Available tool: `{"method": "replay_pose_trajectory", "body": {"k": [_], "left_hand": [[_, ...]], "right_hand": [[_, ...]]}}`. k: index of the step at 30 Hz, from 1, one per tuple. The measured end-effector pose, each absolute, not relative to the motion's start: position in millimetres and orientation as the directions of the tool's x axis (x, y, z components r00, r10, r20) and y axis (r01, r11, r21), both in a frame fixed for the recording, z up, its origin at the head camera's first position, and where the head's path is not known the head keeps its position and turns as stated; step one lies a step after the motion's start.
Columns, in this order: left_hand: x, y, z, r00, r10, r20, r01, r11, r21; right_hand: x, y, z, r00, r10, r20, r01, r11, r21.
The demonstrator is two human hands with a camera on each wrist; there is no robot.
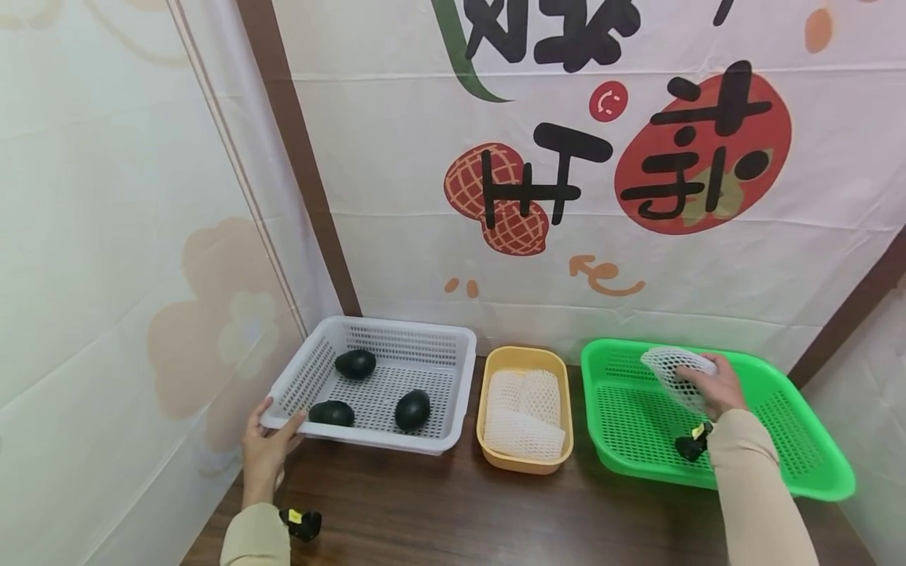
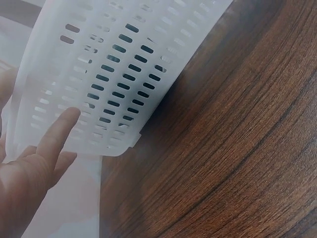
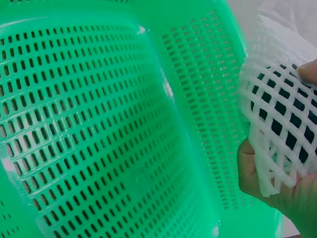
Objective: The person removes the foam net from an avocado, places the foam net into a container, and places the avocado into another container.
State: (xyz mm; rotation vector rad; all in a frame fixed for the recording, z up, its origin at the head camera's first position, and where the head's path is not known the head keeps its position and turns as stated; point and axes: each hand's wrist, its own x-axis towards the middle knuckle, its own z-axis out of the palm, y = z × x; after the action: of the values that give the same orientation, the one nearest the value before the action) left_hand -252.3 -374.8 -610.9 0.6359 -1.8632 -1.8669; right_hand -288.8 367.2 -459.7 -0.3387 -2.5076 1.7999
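Note:
My left hand holds the near left corner of a white perforated basket, and in the left wrist view its fingers lie along the basket's outer wall. Inside that basket lie three dark green avocados, one at the back, one at the near left and one at the right. Over the green basket, my right hand grips an avocado sleeved in a white foam net. Dark skin shows through the mesh in the right wrist view.
Between the two baskets stands a small yellow basket with several white foam nets. All three rest on a dark wooden table. A printed cloth hangs behind them, and another cloth closes the left side.

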Motion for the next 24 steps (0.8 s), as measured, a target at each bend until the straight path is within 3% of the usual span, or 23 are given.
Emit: {"method": "replay_pose_trajectory", "body": {"k": [7, 15, 24], "left_hand": [[-254, -377, -614, -0.805, -0.593, -0.018, -0.002, -0.028, 1.0], [-257, -381, -620, -0.813, -0.582, 0.001, 0.006, -0.006, 1.0], [-228, -348, -566, -0.827, -0.562, -0.009, 0.001, -0.018, 1.0]], "right_hand": [[-288, 358, -451, -0.979, 0.197, -0.047, 0.092, 0.226, -0.97], [-280, 352, -443, -0.984, 0.177, 0.012, 0.03, 0.232, -0.972], [-269, 344, -434, -0.988, 0.144, 0.052, -0.011, 0.267, -0.964]]}}
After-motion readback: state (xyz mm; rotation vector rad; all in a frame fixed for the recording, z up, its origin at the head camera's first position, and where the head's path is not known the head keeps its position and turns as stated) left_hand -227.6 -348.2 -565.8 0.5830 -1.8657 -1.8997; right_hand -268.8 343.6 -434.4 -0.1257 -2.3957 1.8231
